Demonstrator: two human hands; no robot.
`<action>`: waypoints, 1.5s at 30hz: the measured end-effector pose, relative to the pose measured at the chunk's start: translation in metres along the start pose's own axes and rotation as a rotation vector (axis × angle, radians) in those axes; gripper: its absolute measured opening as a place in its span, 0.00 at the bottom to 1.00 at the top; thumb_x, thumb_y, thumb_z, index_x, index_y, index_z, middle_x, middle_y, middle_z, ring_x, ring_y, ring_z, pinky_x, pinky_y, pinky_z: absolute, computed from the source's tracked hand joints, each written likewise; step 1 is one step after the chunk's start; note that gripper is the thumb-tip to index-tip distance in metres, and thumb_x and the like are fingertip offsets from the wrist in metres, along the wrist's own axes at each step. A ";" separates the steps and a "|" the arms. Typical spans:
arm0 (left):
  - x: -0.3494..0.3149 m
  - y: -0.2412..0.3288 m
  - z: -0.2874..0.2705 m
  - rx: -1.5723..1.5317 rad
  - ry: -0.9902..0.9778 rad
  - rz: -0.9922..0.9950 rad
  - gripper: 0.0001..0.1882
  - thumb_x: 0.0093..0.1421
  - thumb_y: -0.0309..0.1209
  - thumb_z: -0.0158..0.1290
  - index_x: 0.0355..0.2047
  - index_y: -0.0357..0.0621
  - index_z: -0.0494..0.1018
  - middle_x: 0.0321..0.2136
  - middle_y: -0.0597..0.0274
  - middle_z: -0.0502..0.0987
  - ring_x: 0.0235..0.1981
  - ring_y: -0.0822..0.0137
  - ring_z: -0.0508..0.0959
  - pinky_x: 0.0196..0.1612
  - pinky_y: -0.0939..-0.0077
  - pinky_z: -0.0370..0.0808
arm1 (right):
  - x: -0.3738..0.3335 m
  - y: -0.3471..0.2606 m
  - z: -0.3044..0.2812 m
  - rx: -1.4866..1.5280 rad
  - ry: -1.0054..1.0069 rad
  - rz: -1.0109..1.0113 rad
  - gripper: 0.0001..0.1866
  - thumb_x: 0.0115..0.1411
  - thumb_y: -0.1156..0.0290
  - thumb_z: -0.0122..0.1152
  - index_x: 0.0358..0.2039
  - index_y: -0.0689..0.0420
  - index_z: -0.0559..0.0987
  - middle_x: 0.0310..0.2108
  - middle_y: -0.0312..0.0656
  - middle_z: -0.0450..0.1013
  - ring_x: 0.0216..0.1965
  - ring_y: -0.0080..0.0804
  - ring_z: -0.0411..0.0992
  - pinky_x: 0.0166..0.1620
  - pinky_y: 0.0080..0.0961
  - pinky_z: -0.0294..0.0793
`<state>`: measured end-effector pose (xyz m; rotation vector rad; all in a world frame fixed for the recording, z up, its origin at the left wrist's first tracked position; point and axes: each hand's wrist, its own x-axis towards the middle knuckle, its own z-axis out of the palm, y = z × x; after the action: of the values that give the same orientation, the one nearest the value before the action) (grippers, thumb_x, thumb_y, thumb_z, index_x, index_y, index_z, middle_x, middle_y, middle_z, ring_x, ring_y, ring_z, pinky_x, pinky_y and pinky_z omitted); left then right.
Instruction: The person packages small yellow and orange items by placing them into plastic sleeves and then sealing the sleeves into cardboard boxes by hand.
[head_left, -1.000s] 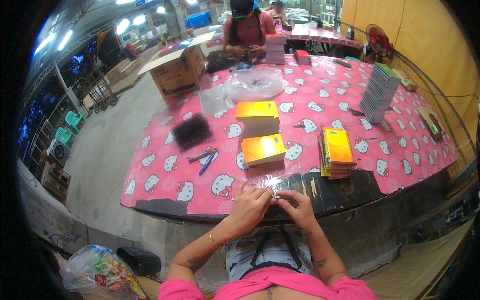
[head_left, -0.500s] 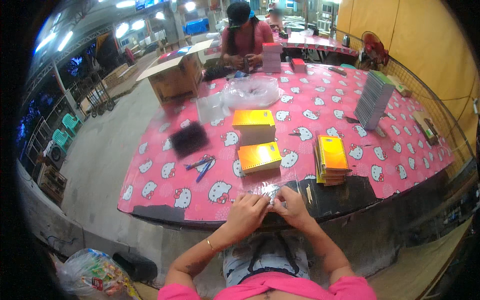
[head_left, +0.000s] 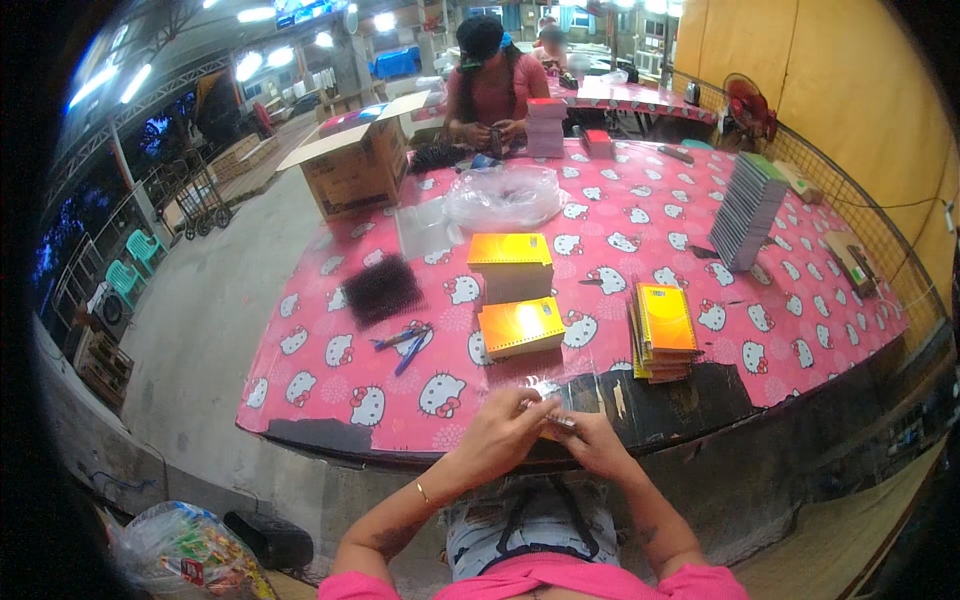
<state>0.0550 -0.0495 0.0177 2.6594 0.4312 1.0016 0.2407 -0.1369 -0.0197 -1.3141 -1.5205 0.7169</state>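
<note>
At the table's near edge, where six o'clock would fall on its rim, I can see the right hand (head_left: 600,442) holding a small pad (head_left: 558,428), or what I take for one, its fingers and thumb drawn narrow on it. The left hand (head_left: 500,430) is bunched over the pad at nine o'clock; whether its fingertips pinch or merely touch, I cannot tell.

I'd expect the pad to be light and bendy, hardly fragile, though its cover may be slick if it matches the glossy yellow stack (head_left: 522,328) at twelve o'clock. Holding it flat by opposite edges, clear of any punched holes, looks surest.

Most of it is lost behind the knuckles: only a pale strip and a touch of orange show, so I can't make out its binding. Glare washes out the clear sheet (head_left: 542,386) just beyond. Toward ten o'clock lie blue pliers (head_left: 408,345), their tips too small to read, and a black coil pile (head_left: 382,288) whose separate coils blur together.
</note>
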 end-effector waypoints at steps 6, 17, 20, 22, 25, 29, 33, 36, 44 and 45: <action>0.026 -0.052 0.001 0.059 0.235 -0.173 0.17 0.59 0.29 0.58 0.48 0.39 0.73 0.44 0.48 0.75 0.46 0.47 0.76 0.48 0.58 0.75 | 0.016 -0.024 -0.060 -0.594 0.664 -0.328 0.25 0.54 0.83 0.57 0.55 0.59 0.76 0.50 0.52 0.75 0.51 0.48 0.73 0.55 0.39 0.70; 0.030 -0.100 0.014 0.375 0.122 0.052 0.18 0.54 0.24 0.53 0.47 0.42 0.74 0.39 0.54 0.79 0.43 0.52 0.79 0.44 0.59 0.76 | 0.034 -0.008 -0.083 -1.008 0.340 -0.066 0.44 0.54 0.47 0.67 0.66 0.54 0.63 0.67 0.51 0.58 0.66 0.48 0.57 0.67 0.54 0.49; 0.036 -0.058 -0.006 0.171 0.056 0.009 0.17 0.56 0.25 0.54 0.47 0.42 0.74 0.36 0.55 0.79 0.40 0.53 0.79 0.42 0.59 0.76 | 0.027 -0.008 -0.037 -0.451 0.350 -0.221 0.41 0.52 0.58 0.72 0.64 0.55 0.65 0.62 0.50 0.63 0.63 0.46 0.62 0.65 0.48 0.55; 0.029 -0.044 0.001 0.048 -0.060 -0.003 0.15 0.59 0.27 0.54 0.47 0.42 0.74 0.36 0.54 0.79 0.39 0.54 0.79 0.41 0.60 0.76 | 0.020 0.010 -0.005 -0.103 0.312 -0.091 0.38 0.51 0.67 0.74 0.60 0.55 0.67 0.56 0.49 0.69 0.58 0.42 0.67 0.61 0.40 0.64; 0.018 -0.054 0.012 -0.104 -0.064 0.045 0.11 0.61 0.27 0.54 0.44 0.39 0.75 0.36 0.52 0.78 0.38 0.51 0.78 0.41 0.59 0.75 | 0.006 0.054 0.016 0.030 0.425 0.089 0.27 0.52 0.74 0.72 0.51 0.57 0.71 0.45 0.45 0.74 0.48 0.34 0.73 0.51 0.30 0.72; 0.012 -0.177 -0.030 0.220 0.150 -0.355 0.12 0.62 0.29 0.52 0.44 0.38 0.76 0.38 0.47 0.78 0.40 0.47 0.77 0.43 0.58 0.74 | -0.003 0.050 0.029 0.233 0.426 0.062 0.17 0.53 0.77 0.68 0.42 0.58 0.73 0.39 0.40 0.75 0.42 0.27 0.74 0.46 0.26 0.74; -0.039 -0.277 -0.054 0.594 0.203 -0.581 0.14 0.60 0.32 0.53 0.43 0.40 0.77 0.38 0.48 0.76 0.44 0.47 0.74 0.48 0.55 0.73 | 0.010 0.054 0.024 0.196 0.299 0.037 0.12 0.55 0.79 0.66 0.38 0.59 0.75 0.36 0.39 0.78 0.39 0.26 0.76 0.44 0.25 0.75; -0.036 -0.283 -0.052 0.659 0.004 -0.648 0.14 0.58 0.31 0.56 0.45 0.44 0.77 0.36 0.49 0.75 0.42 0.48 0.75 0.45 0.56 0.74 | 0.008 0.050 0.019 0.246 0.229 0.070 0.10 0.57 0.80 0.65 0.38 0.58 0.74 0.40 0.39 0.76 0.41 0.22 0.72 0.46 0.23 0.73; -0.023 -0.282 -0.063 0.673 0.026 -0.643 0.10 0.57 0.31 0.56 0.40 0.46 0.76 0.39 0.57 0.74 0.45 0.53 0.73 0.45 0.57 0.73 | 0.008 0.046 0.019 0.285 0.275 0.096 0.09 0.57 0.78 0.66 0.38 0.59 0.78 0.34 0.37 0.78 0.37 0.22 0.75 0.41 0.23 0.76; -0.023 -0.283 -0.060 0.720 0.053 -0.591 0.10 0.57 0.32 0.56 0.40 0.46 0.77 0.39 0.56 0.74 0.45 0.52 0.73 0.45 0.57 0.73 | 0.007 0.050 0.019 0.293 0.282 0.091 0.09 0.57 0.77 0.66 0.38 0.59 0.78 0.34 0.37 0.77 0.36 0.22 0.75 0.40 0.23 0.76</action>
<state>-0.0529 0.2108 -0.0501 2.7438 1.7427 0.8163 0.2429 -0.1151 -0.0692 -1.2089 -1.0923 0.7452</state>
